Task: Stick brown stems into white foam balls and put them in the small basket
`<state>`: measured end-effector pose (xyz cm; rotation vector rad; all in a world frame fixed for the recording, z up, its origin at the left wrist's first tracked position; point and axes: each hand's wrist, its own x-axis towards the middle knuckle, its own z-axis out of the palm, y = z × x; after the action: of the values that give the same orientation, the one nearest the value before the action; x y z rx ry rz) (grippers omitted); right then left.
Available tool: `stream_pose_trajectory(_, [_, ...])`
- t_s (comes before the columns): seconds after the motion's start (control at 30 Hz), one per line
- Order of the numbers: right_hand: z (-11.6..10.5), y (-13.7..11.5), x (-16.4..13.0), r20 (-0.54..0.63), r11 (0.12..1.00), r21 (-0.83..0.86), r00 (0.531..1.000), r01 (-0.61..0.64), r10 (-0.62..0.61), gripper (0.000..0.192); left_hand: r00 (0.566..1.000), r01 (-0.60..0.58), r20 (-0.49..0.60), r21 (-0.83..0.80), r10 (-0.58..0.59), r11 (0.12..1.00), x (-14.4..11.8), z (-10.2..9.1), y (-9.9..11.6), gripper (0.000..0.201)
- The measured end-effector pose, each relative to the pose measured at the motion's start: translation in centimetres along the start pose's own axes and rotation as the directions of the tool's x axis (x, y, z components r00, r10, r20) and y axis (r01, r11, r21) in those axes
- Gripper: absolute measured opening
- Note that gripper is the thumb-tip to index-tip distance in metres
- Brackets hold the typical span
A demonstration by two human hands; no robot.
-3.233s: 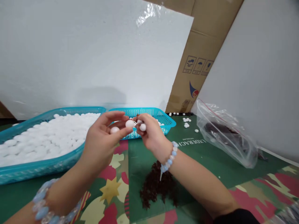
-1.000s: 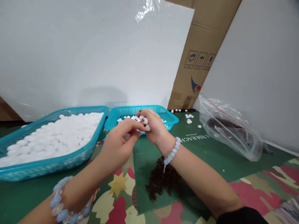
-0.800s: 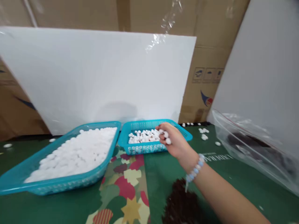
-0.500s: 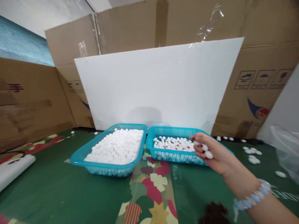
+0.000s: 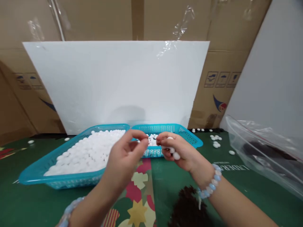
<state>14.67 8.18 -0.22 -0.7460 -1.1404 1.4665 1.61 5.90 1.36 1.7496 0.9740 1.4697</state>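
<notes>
My right hand [image 5: 183,153] holds a few white balls [image 5: 175,155] in front of the small blue basket [image 5: 193,138], which has white balls lying in it. My left hand [image 5: 125,157] is raised beside it, thumb and fingers pinched together near the right hand's fingertips; whether a ball sits in the pinch is unclear. Both hands hover above the green patterned table cover [image 5: 151,192]. To the left stands a large blue basket [image 5: 30,178] heaped with white balls [image 5: 87,151]. A pile of dark brown bits [image 5: 187,209] lies under my right wrist.
A white board [image 5: 113,82] leans on cardboard boxes [image 5: 213,75] behind the baskets. A clear plastic bag [image 5: 262,154] with dark contents lies at the right. Loose white balls [image 5: 216,138] are scattered on the table behind the small basket.
My left hand has come back into view and met the right hand in front of the small basket. The view has swung back toward the centre and down.
</notes>
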Motion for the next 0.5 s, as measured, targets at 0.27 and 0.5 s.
stream_pose_trajectory(0.27, [0.1,0.6,0.5,-0.036,0.996,-0.061,0.997,0.065,-0.067,0.006,0.993,-0.106,0.103,0.475,0.065,0.874,1.4,0.4,-1.8,0.015])
stream_pose_trajectory(0.5, [-0.3,0.1,0.3,0.009,0.887,-0.457,0.998,0.061,-0.064,0.008,0.977,-0.205,0.159,0.539,0.14,0.817,2.1,-0.8,-1.2,0.02])
